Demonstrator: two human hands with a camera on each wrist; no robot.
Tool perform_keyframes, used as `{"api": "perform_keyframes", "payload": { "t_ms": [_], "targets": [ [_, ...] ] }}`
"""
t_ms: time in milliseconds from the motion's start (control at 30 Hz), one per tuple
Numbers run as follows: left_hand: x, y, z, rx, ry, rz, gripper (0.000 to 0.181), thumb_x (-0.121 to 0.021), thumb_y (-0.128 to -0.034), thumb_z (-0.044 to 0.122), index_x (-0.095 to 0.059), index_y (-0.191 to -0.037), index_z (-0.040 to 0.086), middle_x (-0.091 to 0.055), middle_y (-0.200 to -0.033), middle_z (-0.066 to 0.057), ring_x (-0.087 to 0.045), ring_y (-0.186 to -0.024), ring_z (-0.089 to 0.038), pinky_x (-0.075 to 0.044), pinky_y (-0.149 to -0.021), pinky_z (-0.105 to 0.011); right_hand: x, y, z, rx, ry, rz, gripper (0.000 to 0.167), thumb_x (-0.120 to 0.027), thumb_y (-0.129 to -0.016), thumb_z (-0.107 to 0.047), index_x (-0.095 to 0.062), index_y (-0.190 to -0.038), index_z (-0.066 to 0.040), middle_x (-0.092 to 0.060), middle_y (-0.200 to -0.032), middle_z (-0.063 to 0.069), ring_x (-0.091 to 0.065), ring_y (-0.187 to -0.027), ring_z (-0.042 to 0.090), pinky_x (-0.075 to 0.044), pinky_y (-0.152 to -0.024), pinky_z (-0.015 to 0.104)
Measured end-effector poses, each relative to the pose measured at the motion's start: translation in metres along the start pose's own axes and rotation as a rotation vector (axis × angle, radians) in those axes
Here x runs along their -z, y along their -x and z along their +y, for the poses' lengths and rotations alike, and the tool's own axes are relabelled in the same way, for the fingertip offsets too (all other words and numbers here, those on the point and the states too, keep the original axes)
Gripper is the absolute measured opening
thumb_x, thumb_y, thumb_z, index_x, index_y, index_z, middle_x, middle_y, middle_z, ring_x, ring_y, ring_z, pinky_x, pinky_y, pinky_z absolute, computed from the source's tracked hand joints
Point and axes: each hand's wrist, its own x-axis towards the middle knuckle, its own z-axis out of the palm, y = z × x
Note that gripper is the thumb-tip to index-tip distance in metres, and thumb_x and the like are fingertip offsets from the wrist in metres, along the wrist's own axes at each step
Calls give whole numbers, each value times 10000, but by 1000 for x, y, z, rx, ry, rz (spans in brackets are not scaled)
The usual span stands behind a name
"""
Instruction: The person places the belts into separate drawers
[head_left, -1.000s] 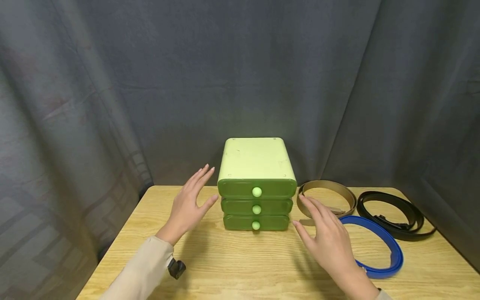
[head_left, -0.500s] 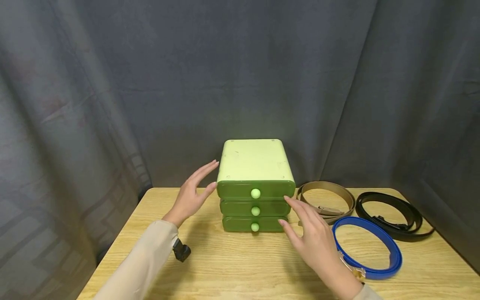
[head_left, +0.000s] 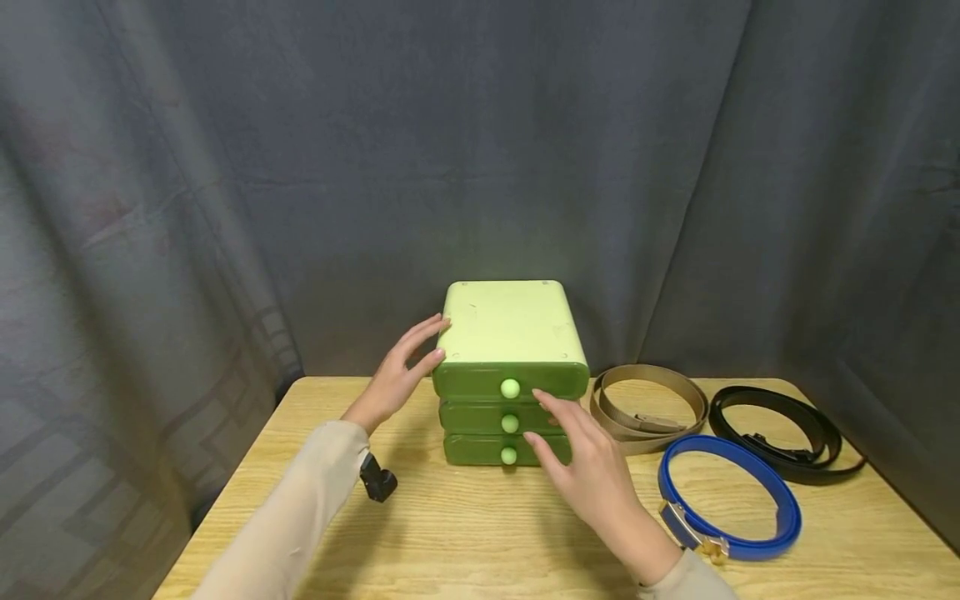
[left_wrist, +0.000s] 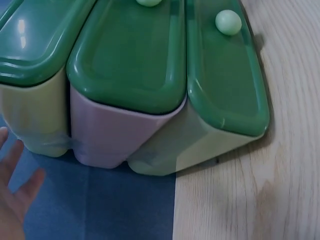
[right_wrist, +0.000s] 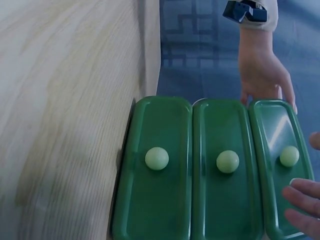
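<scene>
A small three-drawer cabinet (head_left: 513, 321) with a pale green top stands on the table, its dark green drawers pushed in. Each drawer has a round light green knob; the top knob (head_left: 510, 388) is nearest my right fingertips. My left hand (head_left: 393, 379) is at the cabinet's upper left side, fingertips over its top edge, thumb near the front corner. My right hand (head_left: 588, 467) hovers before the drawer fronts, thumb and fingers spread, just right of the knobs and holding nothing. In the right wrist view, the top drawer (right_wrist: 276, 125) partly hides my left fingers.
Right of the cabinet lie three coiled belts: a tan belt (head_left: 693, 387), a black belt (head_left: 828, 433) and a blue belt (head_left: 787, 508) with a gold-coloured buckle. A dark grey curtain (head_left: 360, 183) hangs behind and beside the wooden table (head_left: 465, 533).
My left hand has moved right to the cabinet's upper left edge. My right hand has moved left across the drawer fronts toward the knobs, uncovering the blue belt's buckle.
</scene>
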Motion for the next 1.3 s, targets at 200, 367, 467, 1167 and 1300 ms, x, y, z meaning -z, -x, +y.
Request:
{"api": "perform_keyframes", "payload": {
  "t_ms": [200, 367, 467, 1167, 1300],
  "targets": [
    [-1, 4, 32, 37, 49, -4, 451, -492, -1043, 151, -448, -1475, 29, -269, -1591, -157, -214, -1463, -332, -265, -1091, -608, -11, -5, -2, -62, -53, -25, 568, -805, -837, -146, -586, -1360, -148, -689, -1079, 62, -663, -899, 208, -546, -626, 341],
    [-2, 4, 35, 53, 61, -17, 450, -487, -1043, 144, -443, -1473, 22, -242, -1592, -163, -187, -1465, -345, -233, -1095, -637, -21, -9, -2, -107, -81, -37, 518, -796, -857, -154, -602, -1338, -150, -694, -1023, 43, -660, -877, 161, -533, -623, 344],
    [-2, 4, 35, 59, 78, -33, 456, -483, -1044, 138, -430, -1482, 23, -219, -1596, -165, -156, -1473, -346, -188, -1110, -654, -26, -11, -2, -135, -105, -42, 498, -793, -863, -149, -609, -1325, -146, -695, -998, 38, -669, -852, 155, -539, -630, 352],
    [3, -4, 48, 157, 73, -99, 463, -555, -1022, 201, -481, -1461, 74, -244, -1566, -142, -373, -1306, -339, -436, -959, -536, -35, -28, -6, -305, -355, -9, 273, -766, -863, -41, -668, -1105, -120, -680, -804, -53, -668, -730, 82, -564, -699, 289],
    [3, -4, 50, 158, 75, -87, 465, -561, -1017, 194, -485, -1456, 65, -251, -1565, -146, -379, -1308, -351, -398, -996, -563, -32, -25, -9, -295, -358, -7, 275, -770, -857, -34, -674, -1099, -124, -678, -798, -61, -666, -725, 75, -563, -695, 285]
  ]
}}
